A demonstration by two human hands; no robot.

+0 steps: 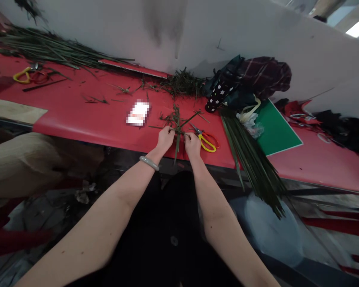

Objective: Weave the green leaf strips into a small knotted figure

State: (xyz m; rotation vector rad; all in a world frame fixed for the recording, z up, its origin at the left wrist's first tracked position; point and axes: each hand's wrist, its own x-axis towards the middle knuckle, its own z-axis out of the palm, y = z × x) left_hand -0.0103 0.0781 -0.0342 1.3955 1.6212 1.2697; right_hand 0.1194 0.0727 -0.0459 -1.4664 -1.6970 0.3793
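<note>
Bare forearms (128, 199), hands (166, 137) pinching leaf strips (177, 148); plastic bag (251, 124), contents unclear.

Your left hand (166, 138) and right hand (193, 145) pinch crossed green leaf strips (178, 130) between them over the red desk (107, 123). Red-and-yellow-handled scissors (201, 134) lie just beside your right hand; farther right, a bundle of long leaves (247, 153) overhangs the desk toward you.

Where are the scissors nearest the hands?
In the head view, the scissors lie right of the right hand, on the table, left of the overhanging leaves.
</note>
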